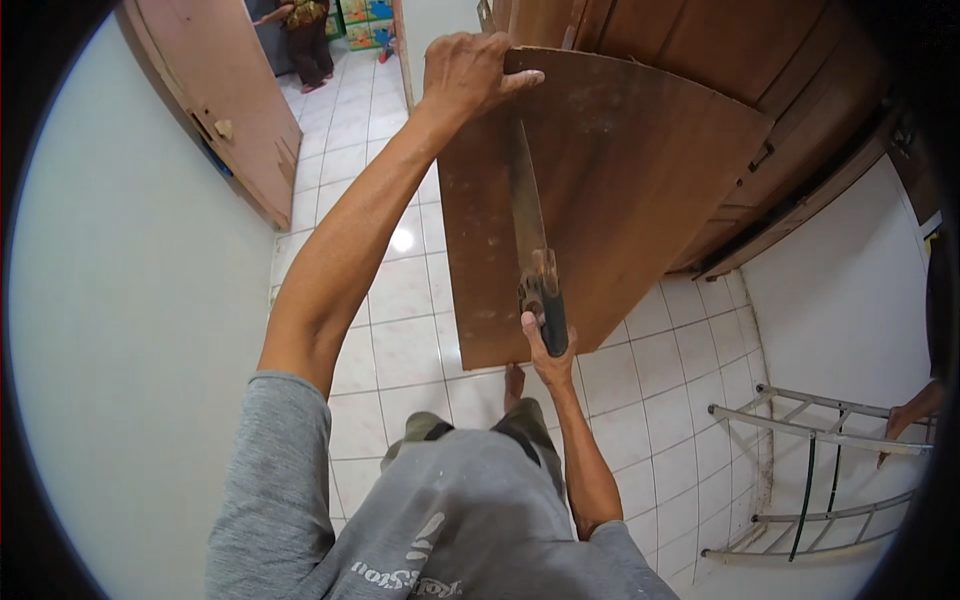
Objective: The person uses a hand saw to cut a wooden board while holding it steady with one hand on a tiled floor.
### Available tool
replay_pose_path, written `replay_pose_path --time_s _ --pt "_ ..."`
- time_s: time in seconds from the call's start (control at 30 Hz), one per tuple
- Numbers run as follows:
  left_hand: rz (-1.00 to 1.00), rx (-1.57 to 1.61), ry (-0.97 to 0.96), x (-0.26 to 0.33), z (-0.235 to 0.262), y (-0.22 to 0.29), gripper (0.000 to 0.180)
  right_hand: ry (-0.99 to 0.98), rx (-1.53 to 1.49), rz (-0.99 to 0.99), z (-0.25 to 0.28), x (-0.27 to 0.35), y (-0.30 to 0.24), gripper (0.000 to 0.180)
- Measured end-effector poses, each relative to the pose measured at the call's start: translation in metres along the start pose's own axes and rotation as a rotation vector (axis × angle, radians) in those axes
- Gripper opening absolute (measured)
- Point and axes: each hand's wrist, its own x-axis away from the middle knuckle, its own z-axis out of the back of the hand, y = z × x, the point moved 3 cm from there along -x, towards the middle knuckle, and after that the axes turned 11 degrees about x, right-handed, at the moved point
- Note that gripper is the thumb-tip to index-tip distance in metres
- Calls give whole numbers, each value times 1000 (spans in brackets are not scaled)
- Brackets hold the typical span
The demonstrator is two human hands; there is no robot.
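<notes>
A large brown wooden board [610, 220] stands in front of me, its top edge curving in this view. My left hand [470, 75] grips the board's far left corner, with the thumb over the edge. My right hand [549, 348] is wrapped round the dark handle of a handsaw [530, 210]. The saw's long metal blade points away from me and narrows toward my left hand. It lies along or against the board's left part; whether its teeth sit in a cut cannot be made out.
Brown wooden panels [690, 40] stand behind the board. An aluminium ladder [820, 425] is at the right, another person's hand [910, 408] beside it. An open pinkish door [215, 100] is at the far left, with a person [305, 35] beyond. White tiles cover the floor [400, 340].
</notes>
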Motion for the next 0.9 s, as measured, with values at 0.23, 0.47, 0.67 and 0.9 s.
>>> replay_pose_path --time_s 0.23,0.47,0.67,0.9 --pt "73 -13 -91 -9 -25 -16 66 -7 -172 16 -33 -42 45 28" --pt "-239 669 569 -19 -29 -120 48 9 -94 62 -68 -41 75 20" --pt "515 875 379 40 -63 -60 71 76 75 52 -32 -22 46 18" --pt "584 1175 279 44 -57 -55 41 7 135 -13 26 7 -71 20"
